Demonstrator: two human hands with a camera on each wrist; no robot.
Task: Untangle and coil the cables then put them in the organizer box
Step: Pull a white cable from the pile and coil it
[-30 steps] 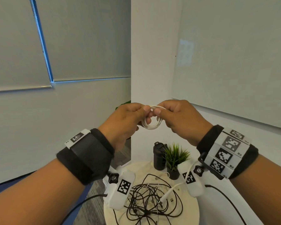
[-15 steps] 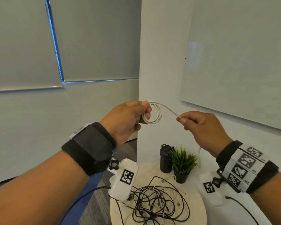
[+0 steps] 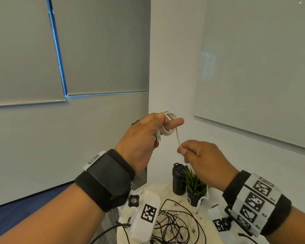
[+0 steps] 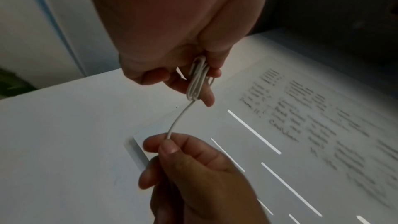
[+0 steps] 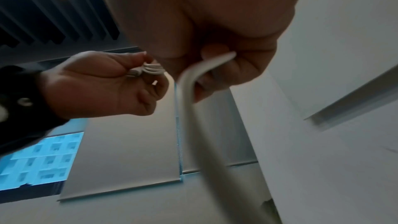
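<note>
Here, nearest the head camera, both forearms reach forward, each wearing a black wrist strap; the right one carries white tags printed with black square markers. Below them sits a round, pale tabletop (image 3: 167, 188), where a loose tangle of black cables (image 3: 174, 224) lies with a few thin white leads mixed in. At the far edge of that tabletop stand a dark bottle (image 3: 177, 180) and, just beside it to the right, a small potted plant (image 3: 195, 189).

Higher up, the right hand (image 3: 203, 159) is closed in a pinch, thumb and forefinger gripping the free run of a white cable (image 3: 176, 136); the strand passes on through the curled fingers and trails down. Slightly above and to the left, the left hand (image 3: 144, 136) grips the coiled part of the same white cable: several small loops sit bunched between thumb and fingers, with the forefinger pointing out through the coil. A silver USB plug (image 3: 158, 138) sticks down from the bottom of the bundle. A short curved stretch of cable joins the coil to the right hand's pinch.

Beyond the hands are a white wall, a whiteboard (image 3: 257, 67) on the right, and grey roller blinds (image 3: 25, 50) on the left.
</note>
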